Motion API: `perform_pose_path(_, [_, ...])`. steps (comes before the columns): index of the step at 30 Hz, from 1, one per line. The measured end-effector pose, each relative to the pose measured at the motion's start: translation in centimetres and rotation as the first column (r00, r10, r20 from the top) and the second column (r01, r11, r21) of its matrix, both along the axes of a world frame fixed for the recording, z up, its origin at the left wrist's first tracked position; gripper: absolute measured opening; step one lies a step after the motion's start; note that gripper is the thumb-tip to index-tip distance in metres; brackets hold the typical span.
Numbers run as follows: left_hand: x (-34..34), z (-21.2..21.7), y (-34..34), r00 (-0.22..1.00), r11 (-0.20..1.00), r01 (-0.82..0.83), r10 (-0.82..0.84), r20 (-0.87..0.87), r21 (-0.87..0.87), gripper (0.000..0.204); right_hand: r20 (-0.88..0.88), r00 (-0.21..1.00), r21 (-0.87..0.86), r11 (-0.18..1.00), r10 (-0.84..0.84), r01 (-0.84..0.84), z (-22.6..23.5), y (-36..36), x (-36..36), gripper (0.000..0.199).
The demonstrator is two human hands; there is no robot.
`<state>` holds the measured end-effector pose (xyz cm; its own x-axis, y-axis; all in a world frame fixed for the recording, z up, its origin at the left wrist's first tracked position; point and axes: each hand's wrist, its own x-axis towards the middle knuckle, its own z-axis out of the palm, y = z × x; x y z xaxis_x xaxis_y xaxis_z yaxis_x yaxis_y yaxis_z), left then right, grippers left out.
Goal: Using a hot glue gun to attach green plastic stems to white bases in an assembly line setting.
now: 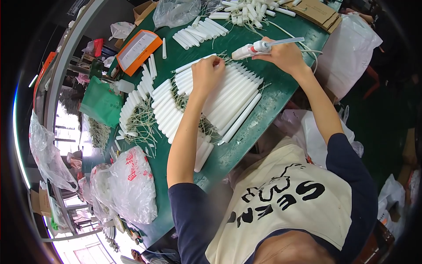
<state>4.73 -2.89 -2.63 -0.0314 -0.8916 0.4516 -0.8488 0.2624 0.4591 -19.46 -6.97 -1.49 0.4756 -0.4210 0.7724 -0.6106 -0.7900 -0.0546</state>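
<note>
My right hand (285, 56) is wrapped round a white glue gun (244, 52), with a translucent glue stick (286, 41) jutting from its back. The gun's nozzle end points left, toward my left hand (208, 75). My left hand has its fingers curled together at the upper end of the rows of white candle-like sticks (231, 94). Whatever is between those fingertips is too small to make out. Thin pale strings or wires (179, 97) trail from the ends of the sticks. A long white stick (195, 63) lies just beyond the left hand.
More white sticks lie in a pile (248, 13) and a row (193, 36) at the far side of the green table (272, 105). To the left are an orange box (154, 42), a green bag (102, 102) and a tangle of strings (143, 119). Clear plastic bags (132, 185) sit at the near left.
</note>
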Motion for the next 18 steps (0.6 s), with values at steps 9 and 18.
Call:
perform_pose_path(9, [0.1,-0.2,-0.2,0.99,0.993,-0.022,0.038,-0.139,0.12,0.022,0.011,1.0,0.052,0.998,-0.026,0.025,-0.3,0.0,-0.1,0.035])
perform_pose_path(18, [0.2,-0.3,0.0,0.985,0.993,0.009,0.012,-0.171,0.117,0.022,0.037,0.991,0.29,0.95,-0.128,0.112,-1.1,-1.3,-0.5,0.046])
